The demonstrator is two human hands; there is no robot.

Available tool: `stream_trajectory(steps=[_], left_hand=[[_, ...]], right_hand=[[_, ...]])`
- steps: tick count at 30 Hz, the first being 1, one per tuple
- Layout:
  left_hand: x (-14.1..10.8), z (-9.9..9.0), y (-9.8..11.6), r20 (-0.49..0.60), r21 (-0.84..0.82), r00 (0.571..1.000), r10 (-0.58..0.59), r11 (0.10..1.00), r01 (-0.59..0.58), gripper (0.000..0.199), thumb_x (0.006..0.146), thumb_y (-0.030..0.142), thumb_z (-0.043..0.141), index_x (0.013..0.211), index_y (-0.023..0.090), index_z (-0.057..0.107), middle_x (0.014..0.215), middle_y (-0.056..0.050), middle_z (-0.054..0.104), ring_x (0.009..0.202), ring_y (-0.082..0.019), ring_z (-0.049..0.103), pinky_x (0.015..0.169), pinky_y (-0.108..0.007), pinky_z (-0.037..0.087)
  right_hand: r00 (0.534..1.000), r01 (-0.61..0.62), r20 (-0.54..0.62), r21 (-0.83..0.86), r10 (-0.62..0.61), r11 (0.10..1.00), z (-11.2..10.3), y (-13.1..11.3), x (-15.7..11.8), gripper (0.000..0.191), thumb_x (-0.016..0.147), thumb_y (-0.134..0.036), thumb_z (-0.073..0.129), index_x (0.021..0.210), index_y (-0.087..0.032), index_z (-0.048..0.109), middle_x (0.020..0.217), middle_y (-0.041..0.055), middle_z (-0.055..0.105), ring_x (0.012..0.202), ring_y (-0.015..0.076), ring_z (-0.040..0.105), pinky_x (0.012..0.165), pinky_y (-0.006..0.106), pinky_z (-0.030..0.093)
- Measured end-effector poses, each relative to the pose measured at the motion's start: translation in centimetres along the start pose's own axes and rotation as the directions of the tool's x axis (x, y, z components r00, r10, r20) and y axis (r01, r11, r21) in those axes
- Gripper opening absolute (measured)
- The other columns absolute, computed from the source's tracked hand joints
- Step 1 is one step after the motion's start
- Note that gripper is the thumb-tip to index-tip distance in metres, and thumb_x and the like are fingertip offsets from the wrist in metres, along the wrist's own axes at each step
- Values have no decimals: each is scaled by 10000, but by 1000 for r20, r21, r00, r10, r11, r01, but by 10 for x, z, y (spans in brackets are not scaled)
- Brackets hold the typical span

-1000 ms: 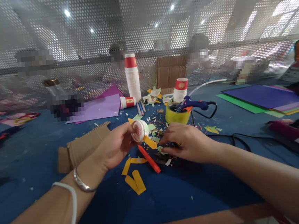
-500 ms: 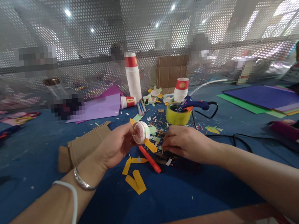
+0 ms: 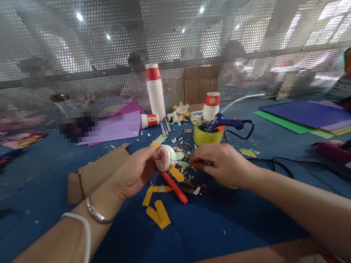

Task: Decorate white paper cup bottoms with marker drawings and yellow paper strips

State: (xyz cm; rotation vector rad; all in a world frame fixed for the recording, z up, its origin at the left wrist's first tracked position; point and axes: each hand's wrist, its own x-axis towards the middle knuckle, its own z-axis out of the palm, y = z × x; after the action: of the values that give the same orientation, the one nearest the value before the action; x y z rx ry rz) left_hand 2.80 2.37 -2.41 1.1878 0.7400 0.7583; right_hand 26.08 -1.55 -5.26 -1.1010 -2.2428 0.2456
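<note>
My left hand (image 3: 141, 167) is closed on a cut paper cup base (image 3: 164, 157), its round end facing me, with yellow and green paper petals sticking out around it. To the right, my right hand (image 3: 216, 162) hovers over paper scraps, thumb and fingers pinched together; anything between them is too small to make out. Beneath that hand, a yellow curved edge (image 3: 227, 184) shows, mostly hidden. An orange-red marker (image 3: 174, 188) lies below the cup base. Nearer me are folded yellow paper strips (image 3: 159, 214).
A blue glue gun (image 3: 228, 122) rests on a yellow tape roll (image 3: 208, 136). Stacked paper cups (image 3: 156, 96) stand at the back. Cardboard (image 3: 105, 168) lies left, coloured sheets (image 3: 303, 114) right. A black cable (image 3: 276, 161) runs toward a power strip (image 3: 343, 157).
My right hand has lifted slightly, uncovering part of the yellow edge beneath it. The left hand still holds the cup base in nearly the same place.
</note>
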Motion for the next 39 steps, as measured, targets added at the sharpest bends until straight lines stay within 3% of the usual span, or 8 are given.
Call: stream_trajectory(steps=[3,7,11,15,19,24,31,39], left_hand=[[-1,1,1,-9,8,1000,-3,1000,3,166,682,194,576,521,160,603,620,-18,520,644,-138,460,648,-238,417],[-2,2,2,7,15,1000,7,1000,-7,161,683,183,571,525,162,593,622,-14,515,645,-137,452,640,-239,401],[-2,1,2,15,43,1000,8,999,-8,170,692,187,562,525,163,589,614,-14,518,632,-135,451,640,-249,399],[-2,1,2,44,76,999,-8,997,4,161,682,205,543,535,174,603,600,-10,544,619,-138,461,625,-260,390],[-4,2,1,85,120,996,-39,992,29,143,650,184,515,575,175,636,611,-15,599,620,-144,505,631,-262,406],[-5,4,-3,45,167,994,-104,981,95,95,615,163,556,640,161,648,644,-26,610,618,-142,529,619,-256,426],[-7,8,-4,72,245,983,-166,959,144,137,596,156,547,688,143,647,667,-42,631,605,-144,557,598,-262,443],[-10,8,-4,147,278,977,-156,954,111,138,616,158,528,668,144,656,647,-48,653,599,-146,576,603,-267,463]], right_hand=[[1000,-7,8,-6,7,1000,1,-1,0,172,838,-40,613,888,-155,730,857,46,726,789,161,676,713,263,520],[1000,-19,24,-26,19,999,1,-2,1,67,859,-156,669,871,-163,735,844,53,741,765,167,687,693,272,531],[1000,-13,-9,10,13,1000,0,-2,1,122,880,-129,625,894,-178,736,864,51,745,789,166,699,705,277,552],[982,81,-176,71,-67,994,-4,-6,1,156,910,-123,593,910,-194,731,901,47,758,847,161,714,774,288,576],[916,169,-375,48,-139,984,-8,-17,-1,130,908,-128,630,949,-203,728,941,45,761,901,160,720,842,292,583],[844,263,-481,-17,-239,965,-9,-32,-4,196,887,-72,643,1006,-201,730,980,56,767,925,160,729,851,279,599],[842,301,-451,-59,-295,952,-7,-39,-7,231,897,-77,633,1055,-220,721,1023,63,769,921,164,736,815,288,629],[843,373,-394,-61,-366,926,-3,-36,-6,234,909,-97,620,1099,-204,705,1068,80,760,951,175,729,835,310,624]])
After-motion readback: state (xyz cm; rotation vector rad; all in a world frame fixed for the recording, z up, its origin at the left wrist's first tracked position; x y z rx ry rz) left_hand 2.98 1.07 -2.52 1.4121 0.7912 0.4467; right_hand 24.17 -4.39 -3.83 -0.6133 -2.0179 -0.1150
